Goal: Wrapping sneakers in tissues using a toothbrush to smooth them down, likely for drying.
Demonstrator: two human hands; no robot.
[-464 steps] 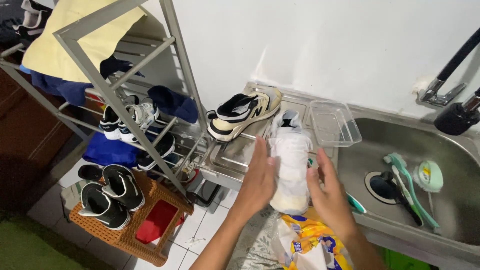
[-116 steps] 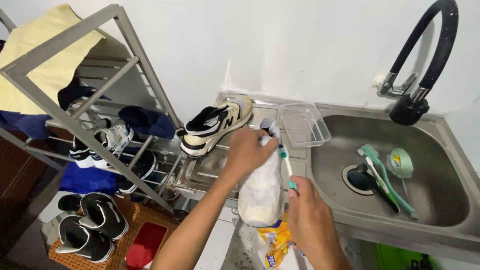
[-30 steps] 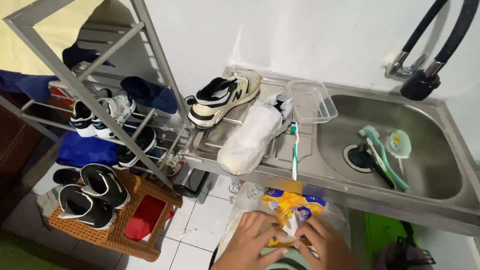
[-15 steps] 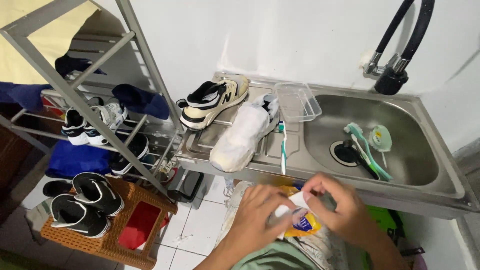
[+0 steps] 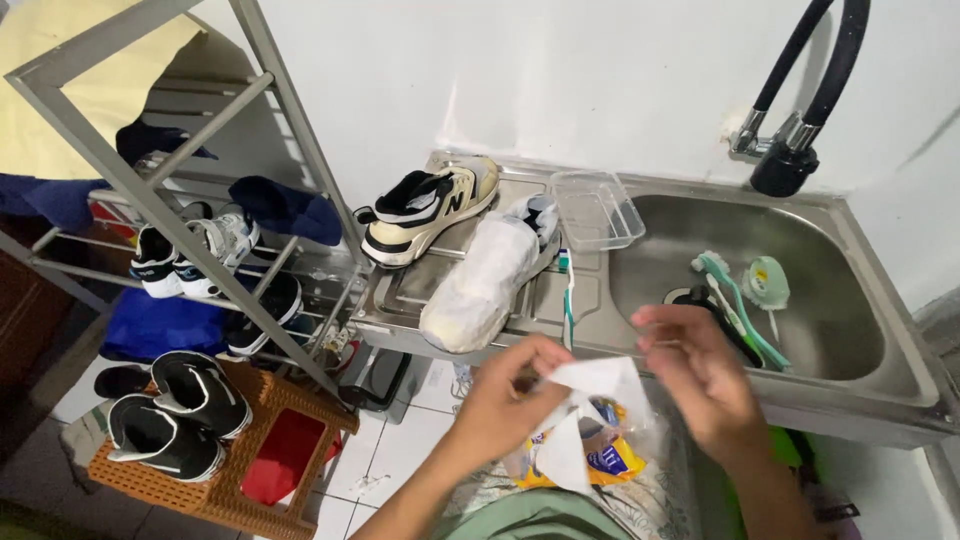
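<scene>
Holding a thin white sheet of tissue paper [image 5: 590,385] pinched in my left hand [image 5: 515,400], I keep it low in front of the steel sink counter [image 5: 520,305]. My right hand [image 5: 700,375] hovers beside it, fingers loosely spread, gripping nothing. A white paper-wrapped shoe [image 5: 485,280] lies on the counter beside a green-handled toothbrush [image 5: 568,295].

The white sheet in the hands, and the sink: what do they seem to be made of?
The white sheet, pinched by the left hand, looks like thin tissue or paper: matte, folded, with soft creases. Cloth cannot be ruled out. The sink looks like stainless steel: grey, brushed, with dull reflections. The right hand is beside the sheet.
</scene>
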